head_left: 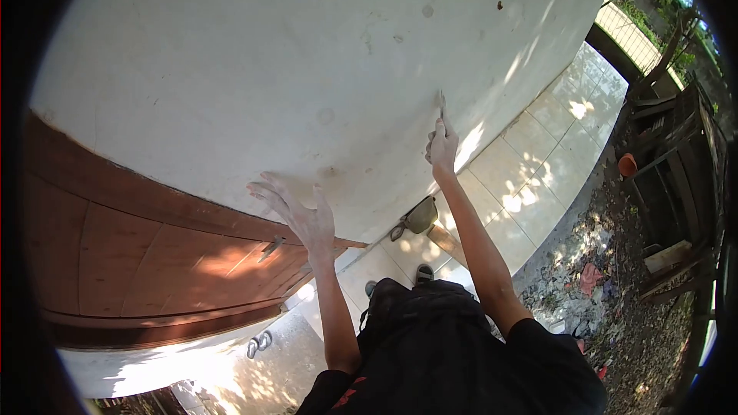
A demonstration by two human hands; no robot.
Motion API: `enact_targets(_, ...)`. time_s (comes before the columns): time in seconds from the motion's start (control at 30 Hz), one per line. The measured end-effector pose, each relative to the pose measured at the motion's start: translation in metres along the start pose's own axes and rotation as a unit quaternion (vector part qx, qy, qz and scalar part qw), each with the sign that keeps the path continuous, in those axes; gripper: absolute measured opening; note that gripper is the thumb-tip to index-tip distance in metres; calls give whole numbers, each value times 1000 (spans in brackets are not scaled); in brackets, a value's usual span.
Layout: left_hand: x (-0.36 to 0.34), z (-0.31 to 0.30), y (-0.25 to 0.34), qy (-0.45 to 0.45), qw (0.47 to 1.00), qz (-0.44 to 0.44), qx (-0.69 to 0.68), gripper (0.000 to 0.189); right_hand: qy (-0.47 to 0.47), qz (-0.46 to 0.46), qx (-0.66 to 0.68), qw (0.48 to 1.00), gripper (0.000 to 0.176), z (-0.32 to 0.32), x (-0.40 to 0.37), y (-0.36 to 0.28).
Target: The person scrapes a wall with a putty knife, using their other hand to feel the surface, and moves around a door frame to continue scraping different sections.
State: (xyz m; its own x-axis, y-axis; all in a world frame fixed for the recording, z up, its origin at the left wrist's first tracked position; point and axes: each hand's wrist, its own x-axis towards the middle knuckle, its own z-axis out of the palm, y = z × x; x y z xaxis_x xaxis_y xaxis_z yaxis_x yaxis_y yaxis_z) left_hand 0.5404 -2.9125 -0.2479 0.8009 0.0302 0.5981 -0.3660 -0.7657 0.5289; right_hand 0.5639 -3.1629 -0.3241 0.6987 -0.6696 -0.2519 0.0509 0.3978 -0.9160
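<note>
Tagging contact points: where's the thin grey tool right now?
Head view, right of centre: the thin grey tool sticks up from the right hand, tip against the white plastered wall, right of the spread left hand.

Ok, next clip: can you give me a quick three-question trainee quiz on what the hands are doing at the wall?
1. True or false: the left hand is open with its fingers spread.
2. The right hand presses a thin tool against: A) the white wall; B) the brown door; C) the tiled floor.
3. What colour is the pot at the right?
Key: 1 true; 2 A; 3 orange.
</note>
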Motion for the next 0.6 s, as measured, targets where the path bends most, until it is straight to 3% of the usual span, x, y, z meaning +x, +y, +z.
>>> enact_targets(0.2,6,17,-1,24,999,32,-24,83,-11,28,69,997,46,13,11,-2)
enact_targets(0.4,6,16,-17,-6,995,21,99,79,10,54,106,993,46,18,15,-6)
enact_targets(0.6,4,17,-13,-9,994,22,108,79,5,48,109,993,45,16,24,-22)
